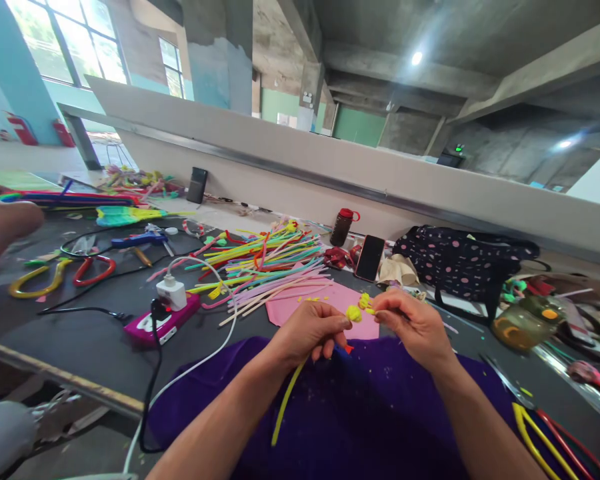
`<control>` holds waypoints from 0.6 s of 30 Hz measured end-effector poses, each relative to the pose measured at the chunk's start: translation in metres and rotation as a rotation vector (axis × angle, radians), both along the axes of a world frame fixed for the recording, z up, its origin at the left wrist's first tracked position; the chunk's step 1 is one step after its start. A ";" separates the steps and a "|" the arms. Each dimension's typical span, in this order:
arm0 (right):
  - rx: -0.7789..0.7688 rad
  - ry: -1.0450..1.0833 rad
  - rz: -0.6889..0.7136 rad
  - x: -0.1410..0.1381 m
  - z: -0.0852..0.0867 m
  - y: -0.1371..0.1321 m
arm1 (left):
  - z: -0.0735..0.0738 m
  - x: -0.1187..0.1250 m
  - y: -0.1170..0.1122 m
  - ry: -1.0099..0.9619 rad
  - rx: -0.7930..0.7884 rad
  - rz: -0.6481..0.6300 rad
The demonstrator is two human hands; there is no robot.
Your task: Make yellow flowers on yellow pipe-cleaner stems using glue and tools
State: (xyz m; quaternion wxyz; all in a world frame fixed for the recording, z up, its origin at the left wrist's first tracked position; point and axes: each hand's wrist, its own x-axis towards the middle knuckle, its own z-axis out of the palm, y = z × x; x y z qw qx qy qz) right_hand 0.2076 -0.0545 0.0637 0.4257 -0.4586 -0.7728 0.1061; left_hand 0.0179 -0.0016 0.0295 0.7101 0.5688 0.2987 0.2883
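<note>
Over the dark purple cloth (380, 413), my left hand (310, 337) pinches a yellow pipe cleaner (287, 403). Its loose tail hangs below the palm, and a rounded yellow bundle (353, 313) shows at the fingertips. A small bit of red and blue peeks out under those fingers; I cannot make out what it is. Close on the right, my right hand (417, 328) holds a small curled yellow pipe cleaner piece (365, 302) between thumb and fingers. Whether the two yellow parts are joined is unclear. Behind both hands lies a pink sheet (285, 311) with yellow scraps.
Many coloured pipe cleaners (275, 260) are heaped ahead. A purple power strip (163, 320) with cables, a glue gun (140, 239) and scissors (45, 280) lie left, near another person's hand (7, 223). Right are a phone (369, 258), patterned bag (460, 267), jar (523, 323) and scissors (535, 427).
</note>
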 end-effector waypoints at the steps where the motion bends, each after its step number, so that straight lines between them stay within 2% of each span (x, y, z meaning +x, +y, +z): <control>1: -0.003 -0.017 0.021 0.002 0.004 0.001 | 0.002 0.001 0.000 0.021 0.023 -0.007; 6: -0.028 -0.068 0.113 0.007 0.008 0.006 | 0.001 0.007 0.003 0.127 0.067 -0.035; 18: -0.021 -0.240 0.148 0.006 -0.011 0.010 | -0.024 0.011 0.003 0.198 0.077 -0.030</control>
